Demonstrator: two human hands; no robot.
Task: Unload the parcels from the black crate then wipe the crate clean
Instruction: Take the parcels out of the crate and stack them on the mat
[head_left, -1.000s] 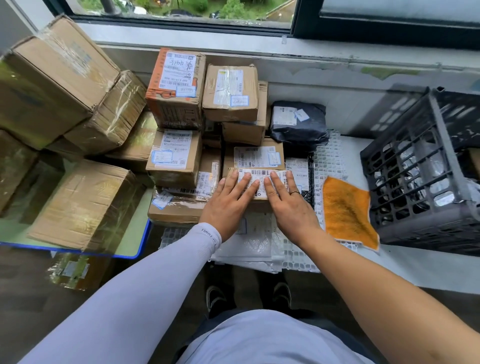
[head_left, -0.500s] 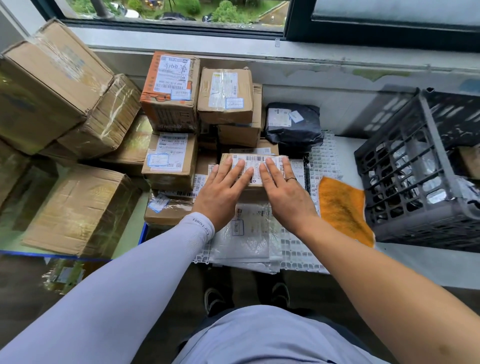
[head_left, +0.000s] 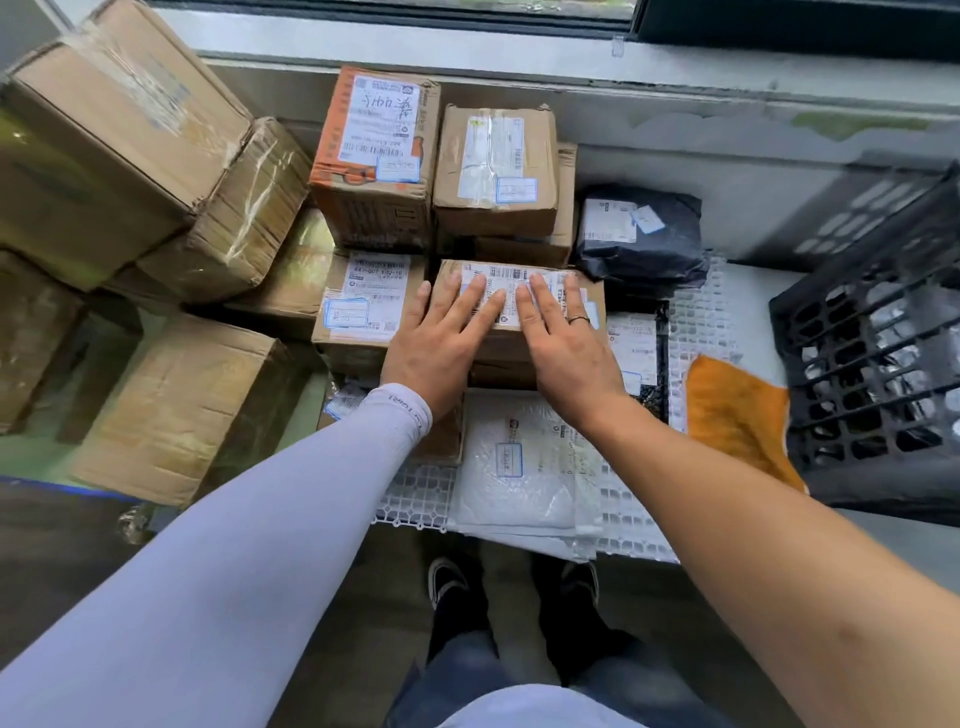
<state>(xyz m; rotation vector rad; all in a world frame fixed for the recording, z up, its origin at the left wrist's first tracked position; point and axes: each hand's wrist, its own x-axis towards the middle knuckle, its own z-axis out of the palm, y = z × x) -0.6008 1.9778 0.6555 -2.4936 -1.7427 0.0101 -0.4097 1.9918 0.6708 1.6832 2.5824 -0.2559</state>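
Observation:
A small cardboard parcel with a white label lies on top of the stack in the middle. My left hand and my right hand rest flat on it with straight fingers, side by side. The black crate stands at the right edge, with pale packages visible through its lattice wall. An orange cloth lies on the table between the parcel stack and the crate.
Cardboard boxes are stacked against the wall under the window, larger ones at left. A black bag parcel and a white bubble mailer lie on a white plastic grid mat. My shoes show below the table edge.
Both hands have slid the small parcel away from me, further onto the stack toward the wall. My head has moved closer and the crate has shifted toward the right edge of view.

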